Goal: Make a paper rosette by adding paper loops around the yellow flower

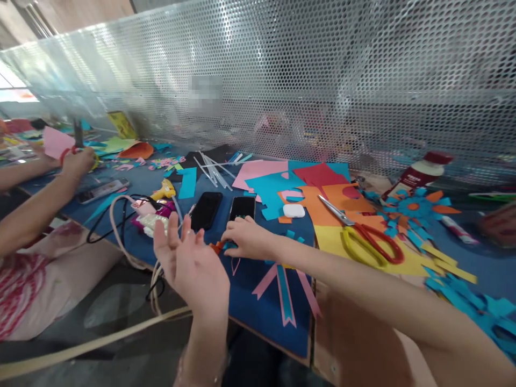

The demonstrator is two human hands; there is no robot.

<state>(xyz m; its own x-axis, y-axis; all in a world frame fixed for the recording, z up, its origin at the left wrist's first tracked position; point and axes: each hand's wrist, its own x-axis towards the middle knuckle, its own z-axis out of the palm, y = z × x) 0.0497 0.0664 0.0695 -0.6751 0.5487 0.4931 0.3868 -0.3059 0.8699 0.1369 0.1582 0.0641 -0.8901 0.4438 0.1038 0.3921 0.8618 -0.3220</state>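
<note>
My left hand (197,269) is raised above the table's front edge, palm up, fingers spread, holding nothing. My right hand (248,237) reaches across from the right, low over the blue table. Its thumb and fingers close around a small orange and blue paper piece (216,247), mostly hidden by the fingers. Pink and blue paper ribbons (285,295) with notched ends lie below my right forearm. Just beyond the fingers are a phone with a lit screen (242,206) and a dark phone (207,210). A white earbud case (294,210) lies to their right.
Large red-and-yellow-handled scissors (373,244) rest on coloured paper sheets (328,236). A glue bottle (417,174) leans behind a blue paper flower (415,207). Glue sticks (213,169), a yellow glue gun (164,190) and cables (116,226) lie leftward. Another person's hands (78,161) hold scissors at left.
</note>
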